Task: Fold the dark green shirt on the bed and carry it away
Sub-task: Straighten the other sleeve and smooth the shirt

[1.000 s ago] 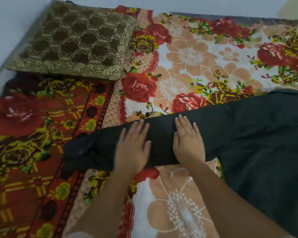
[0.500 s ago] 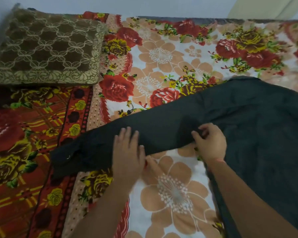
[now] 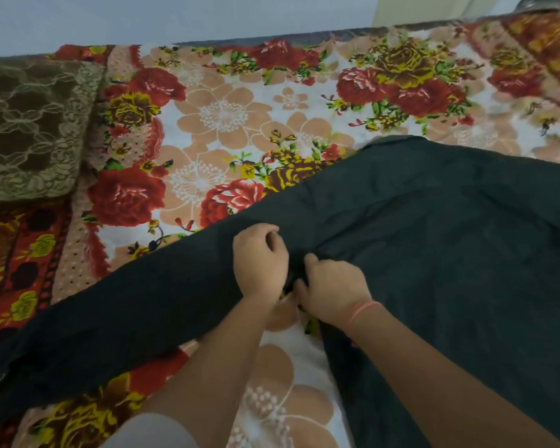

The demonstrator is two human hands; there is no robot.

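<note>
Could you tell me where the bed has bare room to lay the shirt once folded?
Free: the blanket beyond the shirt, between the pillow and the far edge. A smaller patch lies near, under the forearms. Crowded: the right side, covered by the shirt, and where both hands grip it.

Left hand [image 3: 261, 258] and right hand [image 3: 332, 291] sit side by side, fingers curled closed.
</note>
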